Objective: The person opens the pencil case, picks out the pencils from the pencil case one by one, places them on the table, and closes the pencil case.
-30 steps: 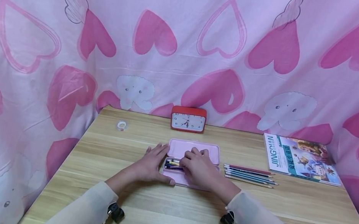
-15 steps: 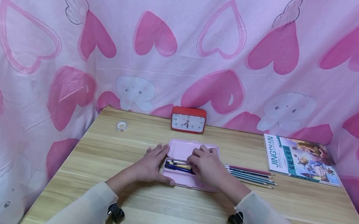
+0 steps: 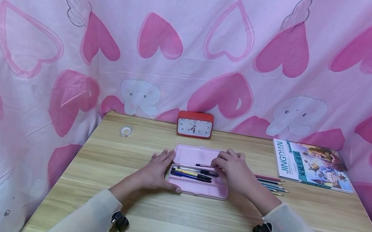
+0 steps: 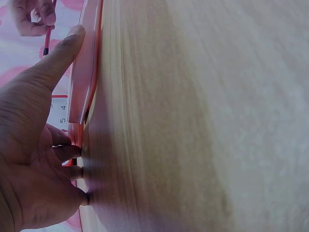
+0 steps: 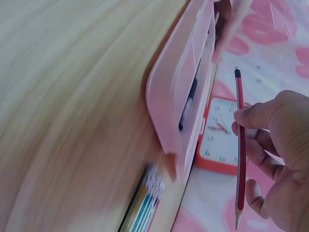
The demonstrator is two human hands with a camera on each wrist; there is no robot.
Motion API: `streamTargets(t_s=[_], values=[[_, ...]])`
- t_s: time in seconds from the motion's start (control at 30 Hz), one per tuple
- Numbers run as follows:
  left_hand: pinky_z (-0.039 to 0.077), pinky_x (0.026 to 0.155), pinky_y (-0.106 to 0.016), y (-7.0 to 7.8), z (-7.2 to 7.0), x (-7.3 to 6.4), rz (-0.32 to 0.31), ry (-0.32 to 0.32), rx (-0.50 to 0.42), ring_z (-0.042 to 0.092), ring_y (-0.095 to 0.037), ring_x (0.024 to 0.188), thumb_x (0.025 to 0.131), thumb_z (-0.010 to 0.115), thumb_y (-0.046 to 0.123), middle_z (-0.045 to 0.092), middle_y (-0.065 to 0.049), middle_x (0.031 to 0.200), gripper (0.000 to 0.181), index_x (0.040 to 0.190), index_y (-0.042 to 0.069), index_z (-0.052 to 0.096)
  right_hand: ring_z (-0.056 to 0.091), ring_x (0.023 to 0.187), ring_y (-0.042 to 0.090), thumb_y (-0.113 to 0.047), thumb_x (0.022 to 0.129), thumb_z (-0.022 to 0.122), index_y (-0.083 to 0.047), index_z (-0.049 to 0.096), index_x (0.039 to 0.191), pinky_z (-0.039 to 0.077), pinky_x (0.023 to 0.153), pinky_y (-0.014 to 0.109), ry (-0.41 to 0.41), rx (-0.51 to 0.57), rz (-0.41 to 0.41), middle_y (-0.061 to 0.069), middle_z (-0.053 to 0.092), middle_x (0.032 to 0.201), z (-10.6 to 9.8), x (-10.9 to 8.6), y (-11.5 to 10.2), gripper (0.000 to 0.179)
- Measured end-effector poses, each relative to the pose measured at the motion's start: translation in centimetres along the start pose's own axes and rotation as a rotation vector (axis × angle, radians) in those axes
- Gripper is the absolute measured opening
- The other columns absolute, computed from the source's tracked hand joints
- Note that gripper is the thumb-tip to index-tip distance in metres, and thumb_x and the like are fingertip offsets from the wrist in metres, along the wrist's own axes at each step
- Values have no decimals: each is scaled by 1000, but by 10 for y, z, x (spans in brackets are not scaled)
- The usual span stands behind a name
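A pink pencil case [image 3: 218, 192] lies with its lid [image 3: 189, 155] folded back. Several pens [image 3: 195, 176], black, blue and yellow, fill its rear compartment. My left hand [image 3: 154, 170] rests against the case's left end, fingers extended by the lid and thumb on the front edge; in the left wrist view the thumb [image 4: 63, 53] touches the case wall. My right hand [image 3: 235, 171] holds a pencil above the right part of the case. In the right wrist view this red pencil [image 5: 241, 159] is pinched between thumb and fingers, black end up and sharpened point down.
Right of the case lies a row of several pencils [image 3: 273, 184], partly behind the right forearm. A book [image 3: 315, 167] lies at the back right. Behind the case stands a red clock [image 3: 194, 125]; a small tape roll [image 3: 126, 130] sits at the back left. A pink curtain [image 3: 192, 73] hangs behind the table.
My right hand has moved right and up out of the case, drawing out the red pencil and uncovering the pens. My left hand has stayed in place.
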State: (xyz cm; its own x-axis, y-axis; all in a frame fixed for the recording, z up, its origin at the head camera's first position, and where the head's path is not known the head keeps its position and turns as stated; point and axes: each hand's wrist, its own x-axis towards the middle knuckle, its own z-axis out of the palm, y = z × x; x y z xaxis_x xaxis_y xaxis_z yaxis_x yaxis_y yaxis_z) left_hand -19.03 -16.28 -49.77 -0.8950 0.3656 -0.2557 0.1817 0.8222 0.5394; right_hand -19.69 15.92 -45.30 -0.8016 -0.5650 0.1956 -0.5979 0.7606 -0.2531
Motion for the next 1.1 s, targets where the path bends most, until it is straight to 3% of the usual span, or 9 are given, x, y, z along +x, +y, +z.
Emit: streamTargets(t_s=[0.37,0.7,1.1], values=[[-1,143,-56,0,2,0,1,4,2,3,-31,176,74,92,75,16,-8,188,141,179,14,19,59,106,23,-9,95,87,-23,83,111,47,97,58,27,-20,60,-2,76,109,-9,-23,27,22],[-3,143,-56,-1,2,0,7,3,-16,1,-30,176,74,92,76,15,-7,188,142,179,15,18,58,103,22,-5,95,85,-23,83,109,36,83,42,61,-37,92,-1,79,110,-19,-49,54,22],[-1,143,-56,0,2,-1,1,9,1,2,-31,176,75,92,75,16,-8,188,141,179,15,18,55,99,18,-6,94,87,-23,85,109,33,80,36,20,-21,125,-5,77,106,-28,-78,73,23]])
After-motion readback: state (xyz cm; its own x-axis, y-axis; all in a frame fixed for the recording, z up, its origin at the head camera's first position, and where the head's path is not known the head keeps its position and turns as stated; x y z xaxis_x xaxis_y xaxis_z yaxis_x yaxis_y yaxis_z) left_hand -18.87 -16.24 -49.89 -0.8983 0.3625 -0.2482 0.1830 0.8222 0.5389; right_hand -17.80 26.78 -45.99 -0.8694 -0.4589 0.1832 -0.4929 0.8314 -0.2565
